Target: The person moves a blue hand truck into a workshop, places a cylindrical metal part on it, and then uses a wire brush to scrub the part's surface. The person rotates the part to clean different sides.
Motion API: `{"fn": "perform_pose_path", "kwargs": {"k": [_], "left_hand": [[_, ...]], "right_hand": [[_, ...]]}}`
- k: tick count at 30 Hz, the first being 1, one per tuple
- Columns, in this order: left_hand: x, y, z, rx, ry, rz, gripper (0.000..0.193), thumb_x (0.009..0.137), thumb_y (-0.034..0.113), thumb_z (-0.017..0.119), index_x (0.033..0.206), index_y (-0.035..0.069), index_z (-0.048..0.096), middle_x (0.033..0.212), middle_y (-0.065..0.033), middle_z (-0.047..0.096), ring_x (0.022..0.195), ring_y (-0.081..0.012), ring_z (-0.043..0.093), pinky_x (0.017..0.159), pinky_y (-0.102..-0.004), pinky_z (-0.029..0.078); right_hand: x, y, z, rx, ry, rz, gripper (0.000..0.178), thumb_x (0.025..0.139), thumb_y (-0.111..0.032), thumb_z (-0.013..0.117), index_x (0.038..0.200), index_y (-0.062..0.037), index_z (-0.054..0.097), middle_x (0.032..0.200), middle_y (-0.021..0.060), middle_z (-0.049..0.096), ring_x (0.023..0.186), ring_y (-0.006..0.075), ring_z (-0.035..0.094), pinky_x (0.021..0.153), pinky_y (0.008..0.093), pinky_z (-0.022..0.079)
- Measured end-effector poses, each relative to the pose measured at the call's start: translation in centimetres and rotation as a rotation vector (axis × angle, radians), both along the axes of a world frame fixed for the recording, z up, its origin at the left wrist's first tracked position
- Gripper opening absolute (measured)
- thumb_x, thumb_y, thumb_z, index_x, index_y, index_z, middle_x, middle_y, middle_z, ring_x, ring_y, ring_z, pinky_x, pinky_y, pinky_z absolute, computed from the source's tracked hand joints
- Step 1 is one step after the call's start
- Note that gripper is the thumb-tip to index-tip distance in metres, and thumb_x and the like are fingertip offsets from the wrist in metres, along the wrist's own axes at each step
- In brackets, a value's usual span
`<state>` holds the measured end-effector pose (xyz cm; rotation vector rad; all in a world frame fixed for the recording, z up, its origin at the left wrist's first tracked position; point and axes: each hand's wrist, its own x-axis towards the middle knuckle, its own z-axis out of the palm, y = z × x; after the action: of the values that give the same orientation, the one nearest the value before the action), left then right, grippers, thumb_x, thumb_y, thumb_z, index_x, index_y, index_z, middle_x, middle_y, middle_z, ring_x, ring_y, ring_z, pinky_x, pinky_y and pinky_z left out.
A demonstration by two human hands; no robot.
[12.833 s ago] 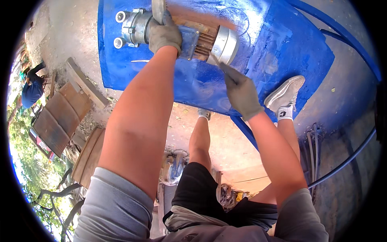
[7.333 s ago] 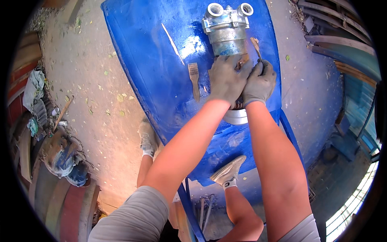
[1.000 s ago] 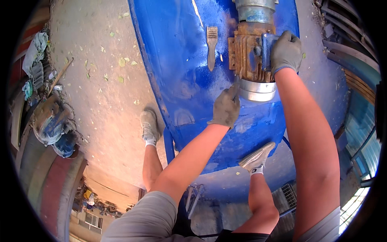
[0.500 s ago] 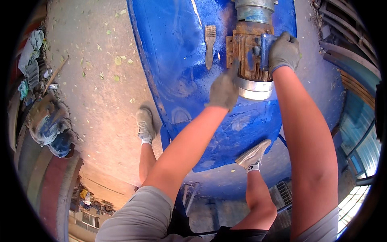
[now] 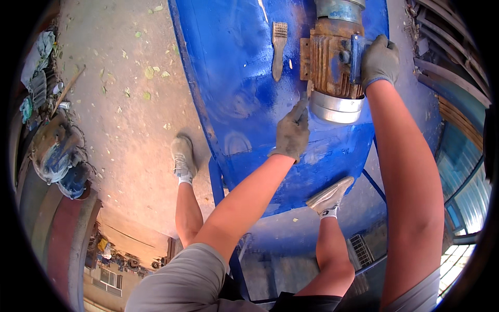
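Observation:
A rusty electric motor with cooling fins, a blue terminal box and a silver end cover lies on a blue metal table. My right hand, in a grey glove, is closed against the terminal box's right side, its fingertips partly hidden. My left hand, gloved too, is closed around a slim, narrow-tipped tool. The tool's tip points at the motor's lower left side, just above the end cover; its exact kind is unclear. A wire brush with a worn handle rests left of the motor.
The table's left edge runs beside a concrete floor strewn with leaves. My shoes show below. Bags and scraps are piled at far left; curved beams lie at far right.
My left hand has drawn slightly down and toward me with the slim tool, below the motor's side. My view has shifted a little; the right hand keeps its place at the terminal box.

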<state>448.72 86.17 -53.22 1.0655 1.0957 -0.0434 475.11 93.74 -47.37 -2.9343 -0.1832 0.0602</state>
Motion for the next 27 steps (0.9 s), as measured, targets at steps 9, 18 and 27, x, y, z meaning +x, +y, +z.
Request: {"fn": "perform_pose_path", "kwargs": {"k": [9,18,27], "left_hand": [[1.6,1.4,-1.8,0.296,-0.044,-0.085,0.05,0.111,0.015,0.059,0.161,0.018,0.062,0.133,-0.0255,0.076,0.121,-0.0438,0.074,0.104,-0.0451,0.057],[6.5,3.1,-0.5,0.31,-0.012,0.025,0.05,0.112,0.012,0.057,0.161,0.02,0.062,0.138,-0.0242,0.075,0.124,-0.0433,0.074,0.104,-0.0427,0.057],[7.8,2.6,-4.3,0.254,-0.1,-0.002,0.059,0.11,0.01,0.058,0.168,0.021,0.053,0.135,-0.028,0.074,0.118,-0.0437,0.074,0.105,-0.0468,0.058]], "right_hand": [[0.5,-0.4,-0.4,-0.009,-0.025,0.052,0.064,0.105,-0.049,0.04,0.139,-0.0063,0.074,0.142,0.0266,0.073,0.135,0.0458,0.067,0.116,0.0521,0.05],[4.9,2.8,0.0,0.096,0.047,0.152,0.065,0.105,-0.05,0.043,0.138,-0.0035,0.074,0.143,0.0311,0.07,0.136,0.0496,0.065,0.117,0.0546,0.049],[8.3,3.2,-2.6,-0.022,-0.053,0.23,0.065,0.105,-0.048,0.041,0.14,-0.0037,0.072,0.141,0.0307,0.071,0.134,0.0492,0.067,0.116,0.0541,0.049]]}}
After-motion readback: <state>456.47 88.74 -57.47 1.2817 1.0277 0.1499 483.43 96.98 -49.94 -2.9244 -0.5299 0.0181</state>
